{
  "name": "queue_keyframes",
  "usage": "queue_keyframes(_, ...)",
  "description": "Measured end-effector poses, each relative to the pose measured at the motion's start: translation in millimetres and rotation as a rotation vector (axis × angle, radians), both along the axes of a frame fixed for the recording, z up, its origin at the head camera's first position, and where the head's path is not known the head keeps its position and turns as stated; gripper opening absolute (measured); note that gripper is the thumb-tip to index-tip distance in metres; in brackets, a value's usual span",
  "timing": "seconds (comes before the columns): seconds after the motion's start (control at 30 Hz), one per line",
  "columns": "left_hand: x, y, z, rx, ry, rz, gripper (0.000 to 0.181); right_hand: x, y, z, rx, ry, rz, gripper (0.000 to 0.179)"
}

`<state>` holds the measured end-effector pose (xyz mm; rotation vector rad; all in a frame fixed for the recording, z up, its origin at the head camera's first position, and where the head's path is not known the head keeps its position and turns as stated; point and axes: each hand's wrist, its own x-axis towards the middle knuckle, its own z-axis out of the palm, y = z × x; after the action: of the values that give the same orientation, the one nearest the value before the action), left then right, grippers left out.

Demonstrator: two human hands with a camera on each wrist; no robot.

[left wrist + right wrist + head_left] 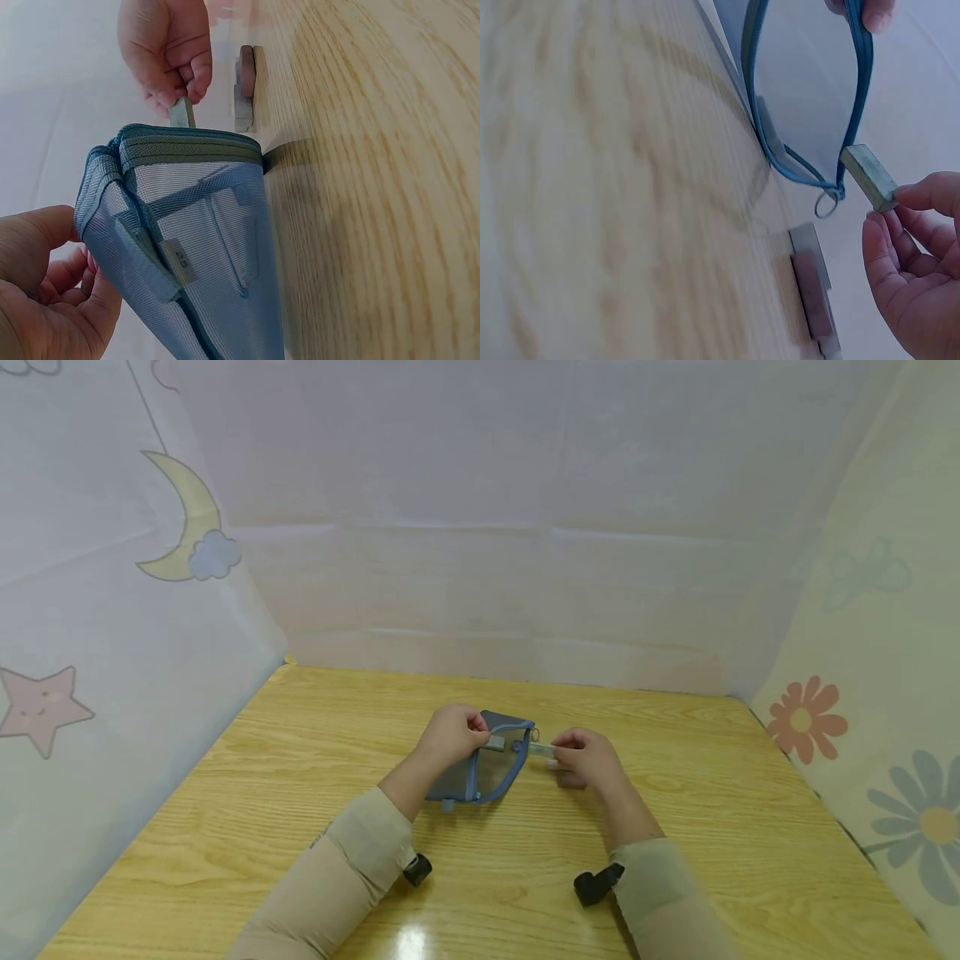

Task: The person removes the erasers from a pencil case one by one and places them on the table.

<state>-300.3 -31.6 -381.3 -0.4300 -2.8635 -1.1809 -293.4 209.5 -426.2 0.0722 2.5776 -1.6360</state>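
A blue mesh zip pouch [453, 781] stands with its zipped mouth spread toward the right. My left hand [450, 735] pinches the upper edge of that mouth between thumb and fingers. In my right hand [588, 760], thumb and fingertips grip one end of a small pale green bar-shaped block [870, 176]. The block's free end is at the pouch mouth, beside the rim and a small metal ring [826, 204]. Through the mesh in the left wrist view, a slim clip-like outline [229, 247] shows; its kind is unclear.
Below my right hand, a brownish-pink bar [810, 292] lies against a grey-white flat piece [808, 238] on the wooden table [487, 877]. Printed cloth walls [465, 585] enclose the table at the back and both sides.
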Motion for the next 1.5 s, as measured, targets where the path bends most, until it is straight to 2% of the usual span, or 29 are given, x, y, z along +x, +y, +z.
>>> queue_keyframes(0.17, -0.2, -0.4, -1.2, 0.003, -0.008, 0.004, 0.011, 1.0, 15, 0.3, 0.046, 0.064, 0.021, 0.017)
queue_keyframes(0.47, -0.6, -1.5, -1.6, -0.010, -0.010, 0.009, 0.011, 3.2, 30, -0.5, 0.036, 0.056, -0.009, 0.019)
queue_keyframes(0.63, -0.8, -1.6, -1.9, -0.014, -0.006, 0.011, 0.011, 5.5, 41, -1.0, 0.024, 0.059, 0.005, 0.021)
queue_keyframes(0.97, -0.1, -2.8, -2.1, -0.009, -0.012, 0.008, 0.011, 8.0, 61, -7.5, 0.023, 0.018, 0.042, 0.021)
queue_keyframes(1.2, 0.2, -2.9, -3.4, -0.002, -0.010, 0.005, 0.012, 6.1, 74, -16.6, 0.093, 0.001, 0.037, 0.018)
queue_keyframes(1.5, 0.0, -3.4, -4.7, -0.007, -0.013, 0.015, 0.012, 4.8, 82, -24.6, 0.036, -0.057, 0.040, 0.017)
